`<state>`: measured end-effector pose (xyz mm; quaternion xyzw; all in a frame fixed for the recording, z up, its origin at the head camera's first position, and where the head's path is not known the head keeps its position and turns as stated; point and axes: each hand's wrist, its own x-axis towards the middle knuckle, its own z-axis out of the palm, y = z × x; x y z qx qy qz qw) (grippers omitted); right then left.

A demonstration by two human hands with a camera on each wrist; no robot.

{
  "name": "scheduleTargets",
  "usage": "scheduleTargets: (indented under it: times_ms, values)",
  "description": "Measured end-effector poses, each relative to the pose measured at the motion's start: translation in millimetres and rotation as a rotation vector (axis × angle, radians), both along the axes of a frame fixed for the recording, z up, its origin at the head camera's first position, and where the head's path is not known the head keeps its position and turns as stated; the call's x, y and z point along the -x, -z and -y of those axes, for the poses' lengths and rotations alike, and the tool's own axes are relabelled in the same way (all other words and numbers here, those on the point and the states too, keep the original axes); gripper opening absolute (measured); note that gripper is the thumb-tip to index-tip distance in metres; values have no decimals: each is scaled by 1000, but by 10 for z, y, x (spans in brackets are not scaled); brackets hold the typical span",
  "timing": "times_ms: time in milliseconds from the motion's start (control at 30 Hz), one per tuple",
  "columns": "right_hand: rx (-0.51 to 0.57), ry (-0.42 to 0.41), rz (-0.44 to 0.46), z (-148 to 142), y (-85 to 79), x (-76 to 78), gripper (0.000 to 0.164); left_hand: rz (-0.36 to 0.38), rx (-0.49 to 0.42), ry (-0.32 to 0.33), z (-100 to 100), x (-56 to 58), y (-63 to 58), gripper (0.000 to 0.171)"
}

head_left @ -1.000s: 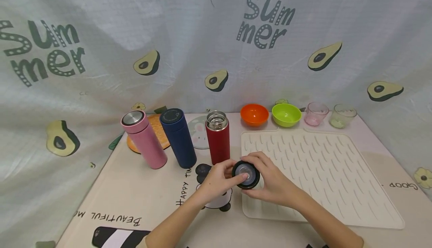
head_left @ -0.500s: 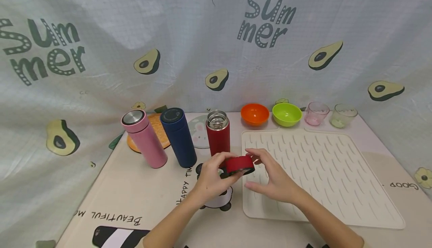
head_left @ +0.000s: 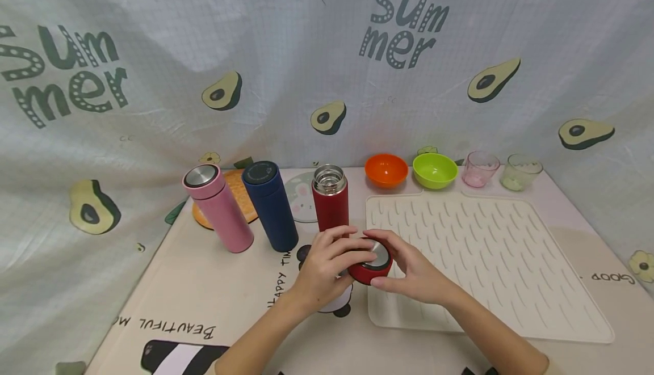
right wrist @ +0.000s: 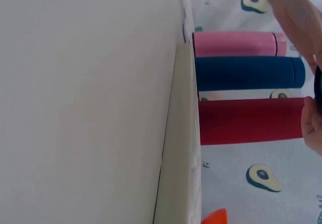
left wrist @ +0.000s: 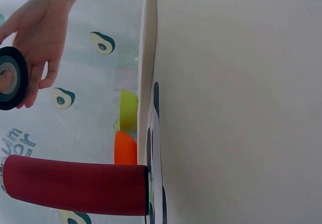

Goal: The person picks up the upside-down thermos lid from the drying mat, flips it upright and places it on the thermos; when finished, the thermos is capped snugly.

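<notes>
A red bottle lid (head_left: 372,276) with a silver top is held between both hands, in front of the red thermos bottle (head_left: 332,207). My left hand (head_left: 322,270) pinches it, fingers across the top and thumb on the underside. The left wrist view shows the lid's dark ring (left wrist: 22,78) with that thumb inside. My right hand (head_left: 419,276) grips the rim from the right, index finger behind and thumb in front. The red bottle stands upright with its steel mouth uncovered. In the right wrist view only a dark edge of the lid shows.
Pink (head_left: 225,216) and blue (head_left: 271,207) bottles with lids on stand to the left. A ridged cream mat (head_left: 475,261) lies at right. Behind it sit an orange bowl (head_left: 386,172), a green bowl (head_left: 435,172), a pink glass (head_left: 480,169) and a greenish glass (head_left: 521,173).
The lid has turned from underside showing to silver top up. My left fingers have moved over its top. My right hand came off the rim midway and now grips it again.
</notes>
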<state>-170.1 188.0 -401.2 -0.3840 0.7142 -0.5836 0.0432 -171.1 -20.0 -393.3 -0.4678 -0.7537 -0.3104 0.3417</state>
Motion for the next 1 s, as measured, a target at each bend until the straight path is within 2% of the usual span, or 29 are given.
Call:
scheduleTargets:
  times_ms: [133, 267, 433, 567, 733, 800, 867, 1000]
  values:
    - [25, -8, -9, 20, 3, -2, 61, 3, 9, 1, 5, -13, 3, 40]
    - [34, 20, -19, 40, 6, 3, 60, 13, 11, -16, 11, -5, 11, 42]
    - [65, 71, -49, 45, -13, 41, 60, 78, 9, 1, 71, 61, 16, 56]
    - [91, 147, -82, 52, -87, 97, 61, 162, -92, 10, 153, 179, 19, 66]
    - [132, 279, -127, 99, -255, 231, 63, 189, -271, -81, 210, 350, 25, 75]
    - [149, 313, -136, 139, -332, 296, 63, 193, -308, -133, 214, 415, 36, 82]
    - [162, 336, -149, 188, -398, 363, 64, 215, -336, -157, 212, 476, 55, 87]
    - [190, 354, -175, 304, -495, 497, 65, 353, -375, -126, 163, 445, -72, 87]
